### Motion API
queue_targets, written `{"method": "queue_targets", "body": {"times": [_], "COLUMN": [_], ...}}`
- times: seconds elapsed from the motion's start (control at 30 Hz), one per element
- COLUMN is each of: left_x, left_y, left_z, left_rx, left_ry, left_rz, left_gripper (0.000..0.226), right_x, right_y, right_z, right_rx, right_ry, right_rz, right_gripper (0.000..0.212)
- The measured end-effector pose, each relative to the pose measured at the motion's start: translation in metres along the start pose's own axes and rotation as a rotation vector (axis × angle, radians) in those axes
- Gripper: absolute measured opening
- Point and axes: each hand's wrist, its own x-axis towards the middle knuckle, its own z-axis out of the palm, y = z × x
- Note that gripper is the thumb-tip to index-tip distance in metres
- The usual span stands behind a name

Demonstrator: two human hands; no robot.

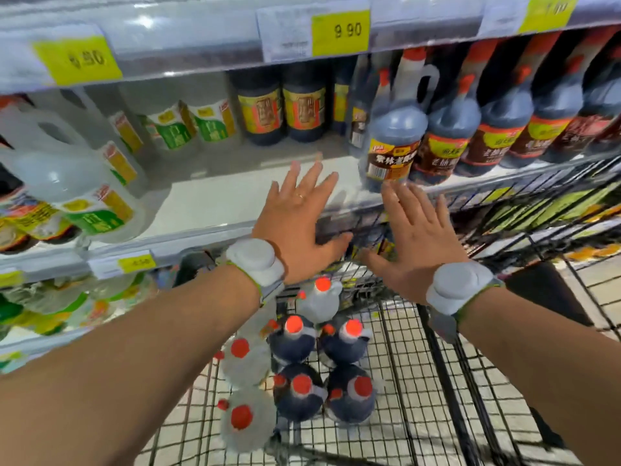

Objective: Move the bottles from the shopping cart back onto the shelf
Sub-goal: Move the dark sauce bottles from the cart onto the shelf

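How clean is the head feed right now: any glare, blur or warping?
Head view: wide-angle warp bows the white shelf edge and tilts the clear handled jugs; glare streaks the upper shelf rail; yellow price tags look soft; left hand, right hand and dark red-capped bottles read clearly.

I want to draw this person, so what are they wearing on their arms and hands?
No sleeves show at all. The left wrist device and the right wrist device match: chunky, rounded, pale grey, each on a grey strap edged yellow-green. The left hand wears a thin gold ring; the right hand shows none.
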Motion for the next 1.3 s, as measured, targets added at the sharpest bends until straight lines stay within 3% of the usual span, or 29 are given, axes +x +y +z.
{"method": "queue_targets", "body": {"times": [0.17, 0.4, 0.57, 0.8, 1.13, 1.3], "left_x": [-0.027, -0.064, -0.074, -0.079, -0.084, -0.080], "left_y": [-0.009, -0.009, -0.006, -0.009, -0.013, -0.005], "left_z": [0.014, 0.052, 0.084, 0.109, 0.109, 0.101], "left_rx": [-0.020, -0.026, -0.030, 0.006, 0.006, -0.106], "left_ry": [-0.052, -0.282, -0.360, -0.447, -0.397, -0.430], "left_rz": [0.087, 0.113, 0.101, 0.053, 0.103, 0.065], "left_gripper": [0.093, 0.089, 0.087, 0.094, 0.088, 0.087], "right_x": [-0.026, -0.060, -0.068, -0.064, -0.058, -0.053], "right_y": [-0.016, -0.015, -0.017, -0.019, -0.013, -0.014], "right_z": [0.023, 0.066, 0.082, 0.100, 0.108, 0.098], "right_rx": [0.046, 0.061, 0.101, 0.193, 0.323, 0.299], "right_ry": [-0.047, -0.293, -0.442, -0.547, -0.542, -0.503], "right_rz": [-0.074, -0.146, -0.177, -0.166, -0.126, -0.134], "right_gripper": [0.103, 0.098, 0.100, 0.081, 0.035, 0.025]}}
